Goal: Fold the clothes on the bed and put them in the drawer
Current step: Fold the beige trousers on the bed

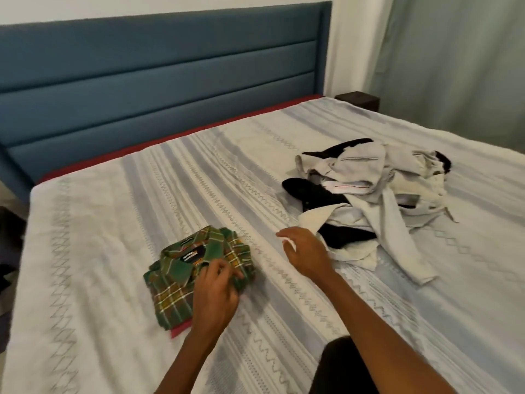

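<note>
A folded green plaid shirt (pixel 176 277) lies on the bed (pixel 99 223) near its front left, collar up, with a red edge of another piece showing under it. My left hand (pixel 217 288) pinches the shirt's right edge. To its right, my right hand (pixel 305 251) hovers low over the sheet with a small bit of white cloth at its fingers; whether it grips that cloth is unclear. It sits at the near edge of a loose heap of white, grey and black clothes (pixel 375 194).
The bed has a pale striped cover and a blue padded headboard (pixel 159 72) behind. A dark wooden nightstand (pixel 358 99) stands past the bed's far right corner, beside grey-green curtains (pixel 454 58). Dark items lie on the floor at the left edge (pixel 8 251).
</note>
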Demonstrator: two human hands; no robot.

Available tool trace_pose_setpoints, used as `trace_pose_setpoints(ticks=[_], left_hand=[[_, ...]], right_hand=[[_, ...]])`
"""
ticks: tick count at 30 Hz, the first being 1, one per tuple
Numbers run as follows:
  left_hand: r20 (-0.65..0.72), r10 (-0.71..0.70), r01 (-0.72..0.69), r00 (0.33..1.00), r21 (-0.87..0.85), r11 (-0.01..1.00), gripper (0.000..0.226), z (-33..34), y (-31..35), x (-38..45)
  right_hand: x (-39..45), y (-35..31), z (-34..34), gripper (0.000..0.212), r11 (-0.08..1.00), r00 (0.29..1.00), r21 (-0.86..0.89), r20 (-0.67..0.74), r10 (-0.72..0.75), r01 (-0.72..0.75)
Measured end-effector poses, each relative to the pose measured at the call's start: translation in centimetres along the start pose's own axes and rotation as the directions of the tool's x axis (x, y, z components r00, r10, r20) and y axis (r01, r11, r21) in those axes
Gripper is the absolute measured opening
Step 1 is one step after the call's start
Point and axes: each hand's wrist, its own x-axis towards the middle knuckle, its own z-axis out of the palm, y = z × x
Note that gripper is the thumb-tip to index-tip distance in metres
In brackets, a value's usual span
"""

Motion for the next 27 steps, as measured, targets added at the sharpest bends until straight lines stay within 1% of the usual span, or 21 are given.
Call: trace_pose_setpoints(ticks=[1,3,5,7,9,10,12,13,14,15,16,18,19,20,21,22,23,24,25,26,27], left_hand=[[0.050,0.057,-0.055,0.997,-0.044,0.998,0.028,1.0,1.0,0.7],[0.141,0.113,-0.096,0.984,-0.124,0.988,0.028,3.3,3.0,2.2],[0.197,0.139,-0.112,0.971,-0.141,0.984,0.032,5.5,4.6,3.6],[0.216,0.137,-0.102,0.967,-0.164,0.981,0.034,7.0,6.2,4.8],[0.215,0.108,-0.063,0.971,-0.204,0.977,0.037,7.9,7.7,5.8],[0.213,0.087,-0.039,0.973,-0.220,0.975,0.037,8.3,8.5,6.2],[0.205,0.062,-0.012,0.977,-0.236,0.972,0.038,8.6,9.3,6.5],[0.194,0.067,-0.019,0.979,-0.243,0.970,0.038,8.7,9.7,6.6],[0.183,0.063,-0.015,0.981,-0.254,0.967,0.039,8.7,9.6,6.6],[0.182,0.057,-0.006,0.982,-0.268,0.963,0.039,8.8,9.7,6.7],[0.186,0.043,0.013,0.982,-0.291,0.957,0.038,8.9,9.5,6.8],[0.219,0.009,0.066,0.976,-0.333,0.941,0.035,9.2,9.4,7.2],[0.252,-0.014,0.104,0.968,-0.349,0.932,0.032,9.3,9.7,7.4],[0.291,-0.034,0.145,0.956,-0.369,0.918,0.028,9.5,10.4,7.7],[0.348,-0.064,0.210,0.935,-0.401,0.892,0.023,9.7,11.3,8.0],[0.437,-0.100,0.313,0.894,-0.450,0.836,0.019,10.1,12.6,8.2],[0.564,-0.123,0.455,0.817,-0.498,0.738,0.018,10.4,14.2,8.2],[0.692,-0.119,0.607,0.712,-0.521,0.600,0.023,10.8,15.9,8.2],[0.798,-0.089,0.734,0.596,-0.497,0.462,0.029,11.3,17.5,7.8],[0.859,-0.051,0.810,0.509,-0.458,0.366,0.034,11.9,19.1,7.3],[0.887,-0.024,0.840,0.460,-0.426,0.337,0.037,12.6,20.6,6.7]], right_hand=[[0.2,1.4,-1.4,0.031,0.998,0.998,-0.054,-0.052,0.040,-0.043],[0.2,4.7,-4.1,0.036,0.973,0.988,-0.177,-0.083,0.133,-0.146],[0.2,7.2,-6.1,0.042,0.925,0.970,-0.297,-0.012,0.244,-0.237],[0.3,8.3,-6.9,0.052,0.872,0.920,-0.389,0.127,0.372,-0.298],[0.3,8.2,-6.4,0.058,0.820,0.865,-0.507,0.251,0.435,-0.265],[0.0,8.0,-5.8,0.056,0.793,0.853,-0.565,0.277,0.442,-0.227],[-0.8,6.9,-4.2,0.045,0.727,0.863,-0.661,0.245,0.441,-0.184],[-1.3,6.8,-3.7,0.040,0.708,0.874,-0.677,0.203,0.442,-0.201],[-1.7,6.9,-3.0,0.038,0.715,0.879,-0.660,0.172,0.445,-0.233],[-2.1,7.2,-3.0,0.036,0.748,0.890,-0.611,0.150,0.431,-0.259],[-2.5,7.5,-3.2,0.034,0.814,0.911,-0.517,0.139,0.387,-0.266],[-3.5,7.9,-4.7,0.021,0.952,0.971,-0.232,0.086,0.224,-0.199],[-4.1,8.0,-5.6,0.011,0.982,0.984,-0.063,0.032,0.177,-0.175],[-5.0,7.8,-7.1,0.009,0.973,0.977,0.096,-0.026,0.213,-0.209],[-5.9,7.6,-8.5,0.014,0.926,0.954,0.268,-0.065,0.292,-0.265],[-6.9,7.5,-9.9,0.017,0.869,0.923,0.379,-0.089,0.375,-0.317],[-8.2,7.6,-11.4,0.018,0.826,0.897,0.456,-0.119,0.426,-0.332],[-9.3,7.7,-12.9,0.015,0.811,0.884,0.478,-0.134,0.447,-0.337],[-10.7,7.9,-14.1,0.009,0.805,0.881,0.490,-0.141,0.452,-0.334],[-12.0,7.9,-15.4,0.009,0.803,0.876,0.492,-0.147,0.459,-0.338],[-13.2,7.9,-16.5,0.012,0.796,0.873,0.502,-0.148,0.465,-0.338]])
